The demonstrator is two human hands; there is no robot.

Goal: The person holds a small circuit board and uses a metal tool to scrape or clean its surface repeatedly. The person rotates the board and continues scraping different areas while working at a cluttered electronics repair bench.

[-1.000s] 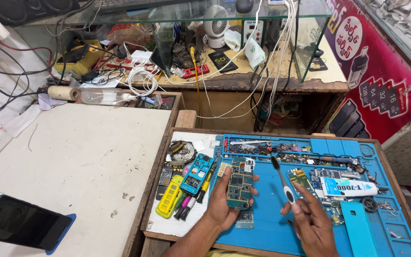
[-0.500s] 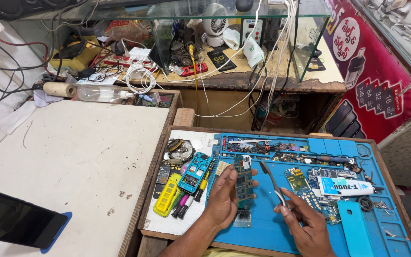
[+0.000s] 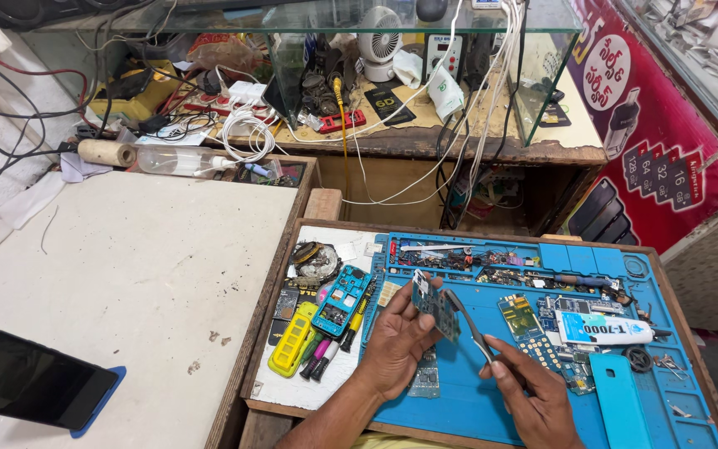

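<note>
Lower centre of frame: a small green circuit board (image 3: 435,309) is pinched upright by the left hand (image 3: 398,343) above the blue silicone work mat (image 3: 475,399); metal tweezers (image 3: 469,324), gripped by the right hand (image 3: 535,395), touch its right edge. Bare mat lies below.

1. Work mat (image 3: 475,399) lies in the wooden tray (image 3: 326,224).
2. Circuit board (image 3: 435,306) sits above the mat, between left hand (image 3: 400,345) and right hand (image 3: 533,399).
3. Glue tube (image 3: 604,330) lies right of the board.
4. Phone (image 3: 31,378) lies far left on the table (image 3: 143,258).
</note>
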